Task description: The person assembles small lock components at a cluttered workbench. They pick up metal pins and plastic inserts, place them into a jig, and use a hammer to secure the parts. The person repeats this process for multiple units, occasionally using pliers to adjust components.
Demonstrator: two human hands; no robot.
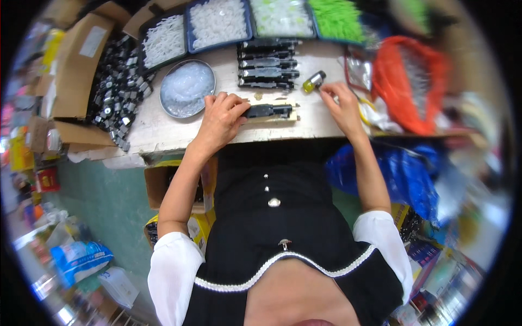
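On the bench edge in front of me, a long black plastic part [266,111] lies in a pale wooden-looking holder [277,121]. My left hand [220,119] has its fingers curled onto the part's left end, closed on it. A small bottle with a black cap and yellow-green body [314,82] lies tilted on the bench beyond the holder. Just right of it is my right hand [343,106], fingers loosely bent and apart, with nothing visible in them. Several similar black parts [266,72] lie in a stacked row behind the holder.
To the left stand a round metal dish of clear small pieces [187,89] and a cardboard box [81,65] spilling black-and-silver parts [122,81]. Trays of white pieces [218,24] and green pieces [338,20] line the back. At right sits a red plastic bag [402,108].
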